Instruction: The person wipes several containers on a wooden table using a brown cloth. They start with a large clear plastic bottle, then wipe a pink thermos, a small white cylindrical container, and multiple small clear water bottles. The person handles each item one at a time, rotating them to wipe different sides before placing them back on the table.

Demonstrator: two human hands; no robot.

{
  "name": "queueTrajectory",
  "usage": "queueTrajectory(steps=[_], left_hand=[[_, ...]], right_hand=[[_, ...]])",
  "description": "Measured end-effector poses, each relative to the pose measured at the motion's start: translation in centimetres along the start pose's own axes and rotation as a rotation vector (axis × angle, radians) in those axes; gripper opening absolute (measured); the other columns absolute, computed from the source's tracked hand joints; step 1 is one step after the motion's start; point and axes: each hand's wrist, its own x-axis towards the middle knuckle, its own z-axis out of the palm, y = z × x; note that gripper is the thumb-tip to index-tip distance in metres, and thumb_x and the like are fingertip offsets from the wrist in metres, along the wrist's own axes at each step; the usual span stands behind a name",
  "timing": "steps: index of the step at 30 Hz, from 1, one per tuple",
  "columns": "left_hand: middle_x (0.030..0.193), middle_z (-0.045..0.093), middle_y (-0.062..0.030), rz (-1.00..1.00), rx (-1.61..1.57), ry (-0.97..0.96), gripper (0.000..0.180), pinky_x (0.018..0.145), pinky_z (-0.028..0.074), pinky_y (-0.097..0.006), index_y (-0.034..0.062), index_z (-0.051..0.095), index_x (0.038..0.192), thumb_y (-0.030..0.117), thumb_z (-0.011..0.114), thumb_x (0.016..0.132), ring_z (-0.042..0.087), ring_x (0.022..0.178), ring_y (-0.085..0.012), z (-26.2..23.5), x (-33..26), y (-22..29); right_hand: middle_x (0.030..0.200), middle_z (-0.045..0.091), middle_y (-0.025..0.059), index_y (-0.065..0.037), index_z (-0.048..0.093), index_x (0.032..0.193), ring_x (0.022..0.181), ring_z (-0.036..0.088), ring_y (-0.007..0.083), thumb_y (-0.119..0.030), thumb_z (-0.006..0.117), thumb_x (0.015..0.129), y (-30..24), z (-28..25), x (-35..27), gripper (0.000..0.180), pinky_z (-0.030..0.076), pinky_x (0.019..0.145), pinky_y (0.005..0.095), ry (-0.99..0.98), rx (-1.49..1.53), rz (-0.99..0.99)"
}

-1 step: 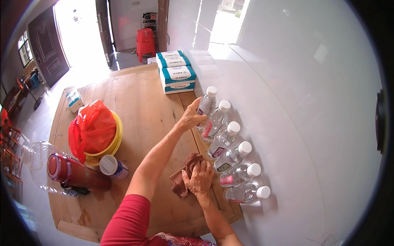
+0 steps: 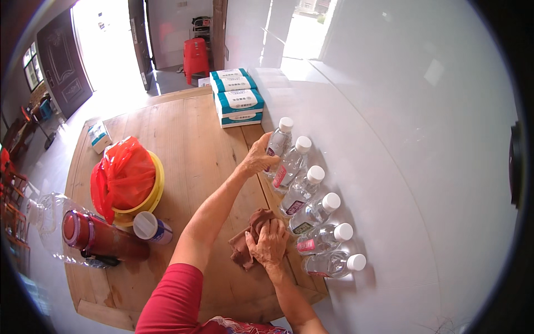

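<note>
My left hand (image 2: 259,156) is closed round the farthest clear plastic bottle (image 2: 280,140), which has a white cap and stands at the table's right edge. Several similar bottles follow it in a row toward me, among them a pink-labelled bottle (image 2: 290,165) right beside my left fingers and a dark-labelled bottle (image 2: 300,192). The nearest bottle (image 2: 332,264) is at the row's close end. My right hand (image 2: 271,242) presses on a crumpled brown cloth (image 2: 242,247) on the wood, its fingers bent over the cloth next to the bottles.
On the wooden table (image 2: 183,150), tissue packs (image 2: 239,100) are stacked at the far right, with a small pack (image 2: 100,138) far left. A red plastic bag (image 2: 130,175) sits in a yellow basin (image 2: 158,186). Nearby are a lidded container (image 2: 153,227), red flask (image 2: 111,236) and large clear bottle (image 2: 50,222).
The whole view has shifted very slightly. Both hands, the cloth and the bottles keep their places relative to one another.
</note>
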Motion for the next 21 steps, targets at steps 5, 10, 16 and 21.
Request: queueTrajectory(steps=[5, 10, 16, 21], left_hand=[[0.103, 0.056, -0.0124, 0.084, 0.115, 0.113, 0.064, 0.089, 0.044, -0.035, -0.0005, 0.049, 0.116, 0.018, 0.074, 0.06, 0.055, 0.099, -0.0235, 0.0, 0.0, -0.5], [0.101, 0.059, -0.0093, 0.237, 0.262, 0.274, 0.059, 0.084, 0.048, -0.035, 0.0035, 0.046, 0.115, 0.016, 0.074, 0.065, 0.058, 0.096, -0.0192, -0.2, -4.3, 0.4], [0.096, 0.058, -0.0079, 0.13, 0.254, 0.368, 0.058, 0.082, 0.048, -0.034, 0.0051, 0.044, 0.113, 0.013, 0.074, 0.063, 0.058, 0.09, -0.0178, -1.0, -15.5, 4.0], [0.095, 0.056, -0.0072, 0.029, 0.243, 0.425, 0.06, 0.079, 0.048, -0.033, 0.0059, 0.042, 0.114, 0.01, 0.074, 0.063, 0.056, 0.088, -0.0159, 0.0, -25.1, 9.3]], right_hand=[[0.105, 0.056, 0.017, -0.002, 0.057, 0.092, 0.106, 0.051, 0.0341, -0.038, 0.07, 0.071, 0.0, 0.0, 0.2, 0.044, 0.041, 0.081, 0.0472, 0.073, -0.049, -0.034], [0.107, 0.056, 0.0165, -0.002, 0.057, 0.099, 0.107, 0.051, 0.0334, -0.039, 0.069, 0.073, 0.2, 0.5, 0.1, 0.047, 0.041, 0.081, 0.0465, 0.058, -0.088, -0.027], [0.105, 0.057, 0.0116, -0.004, 0.057, 0.104, 0.103, 0.053, 0.0295, -0.033, 0.066, 0.078, 0.8, 1.8, -0.3, 0.039, 0.042, 0.083, 0.0452, 0.125, -0.152, -0.041], [0.097, 0.056, 0.0168, 0.0, 0.055, 0.1, 0.093, 0.055, 0.0354, -0.02, 0.067, 0.077, 1.6, 2.7, -1.0, 0.033, 0.044, 0.081, 0.0465, 0.131, -0.026, -0.056]])
